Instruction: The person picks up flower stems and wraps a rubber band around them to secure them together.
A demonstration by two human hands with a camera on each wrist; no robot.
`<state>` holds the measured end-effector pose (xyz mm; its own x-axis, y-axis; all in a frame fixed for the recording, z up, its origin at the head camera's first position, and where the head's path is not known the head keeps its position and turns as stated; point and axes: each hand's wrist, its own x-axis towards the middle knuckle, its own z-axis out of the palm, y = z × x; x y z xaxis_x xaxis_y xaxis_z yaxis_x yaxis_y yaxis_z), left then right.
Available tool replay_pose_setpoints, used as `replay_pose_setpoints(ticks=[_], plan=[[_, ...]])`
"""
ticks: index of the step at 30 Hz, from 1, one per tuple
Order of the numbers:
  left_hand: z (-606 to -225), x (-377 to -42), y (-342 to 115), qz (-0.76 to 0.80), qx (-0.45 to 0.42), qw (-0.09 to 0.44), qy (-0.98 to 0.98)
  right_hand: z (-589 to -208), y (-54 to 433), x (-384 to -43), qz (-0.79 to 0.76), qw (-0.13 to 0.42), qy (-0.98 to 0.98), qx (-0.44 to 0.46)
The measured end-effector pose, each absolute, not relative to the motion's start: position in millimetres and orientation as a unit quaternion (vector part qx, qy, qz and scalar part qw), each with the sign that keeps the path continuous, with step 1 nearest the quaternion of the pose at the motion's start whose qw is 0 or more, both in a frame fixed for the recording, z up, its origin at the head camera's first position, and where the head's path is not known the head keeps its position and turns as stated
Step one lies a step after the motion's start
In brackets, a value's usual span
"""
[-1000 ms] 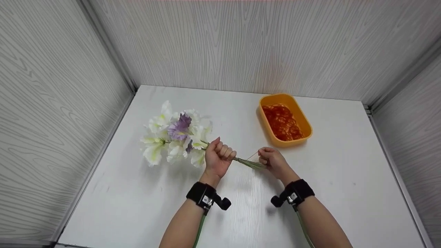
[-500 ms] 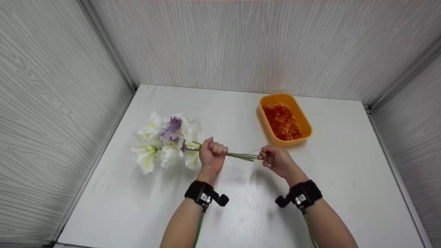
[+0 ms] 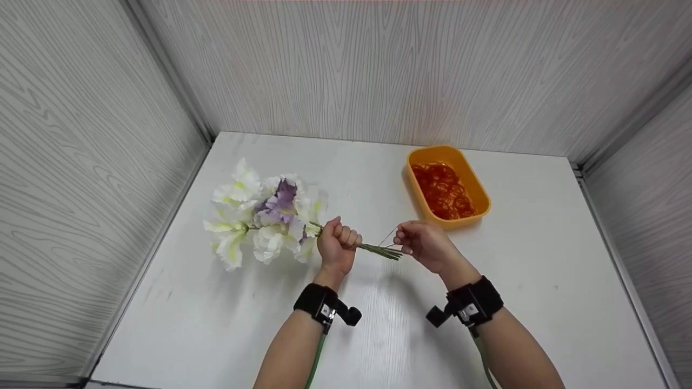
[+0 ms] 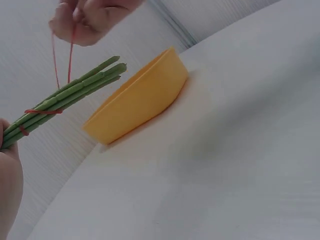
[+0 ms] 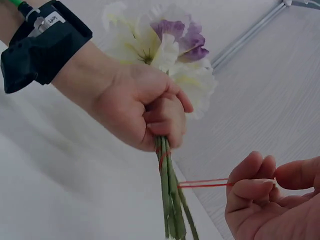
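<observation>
Your left hand [image 3: 336, 246] is wrapped round the flower stems [image 4: 75, 91] above the table [image 3: 378, 340]; your right hand [image 3: 427, 246] pinches a red band [image 5: 205, 185] stretched from them, which might snap or slip off their ends if overpulled.

Legible text, R-wrist view, approx. 10–11 o'clock: sm. white label [image 5: 54, 19] on the black wrist unit [image 5: 47, 47] worn above the L hand [image 5: 147, 107]; one lowercase word, "left", slightly blurred, the label's long axis tilted approx. 8 to 2 o'clock. Head view, approx. 6 o'clock: same unit, w/ pale tag [image 3: 326, 311] bearing a dark mark, too sm. to read. Head view, approx. 4–5 o'clock: second black unit [image 3: 481, 298] by the R hand [image 3: 427, 246], its whitish tag [image 3: 469, 309] also dark-marked, illegible at this res.
</observation>
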<state>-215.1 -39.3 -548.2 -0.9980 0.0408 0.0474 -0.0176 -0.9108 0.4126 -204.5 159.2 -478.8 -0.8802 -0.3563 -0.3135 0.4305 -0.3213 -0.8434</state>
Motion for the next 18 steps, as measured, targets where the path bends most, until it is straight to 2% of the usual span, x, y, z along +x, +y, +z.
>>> replay_pose_setpoints(ticks=[7, 14, 18], plan=[[-547.1, -211.4, -18.7, 0.954, 0.053, 0.028, 0.292, -462.6, 141.9, -205.6, -0.815, 0.220, 0.536, 0.022], [-550.5, -202.7, -1.4, 0.941, 0.054, 0.065, 0.328, -453.1, 127.7, -208.6, -0.808, 0.188, 0.558, 0.001], [-550.2, -203.2, -3.0, 0.950, 0.035, 0.034, 0.307, -454.7, 125.0, -203.6, -0.776, 0.167, 0.607, -0.036]])
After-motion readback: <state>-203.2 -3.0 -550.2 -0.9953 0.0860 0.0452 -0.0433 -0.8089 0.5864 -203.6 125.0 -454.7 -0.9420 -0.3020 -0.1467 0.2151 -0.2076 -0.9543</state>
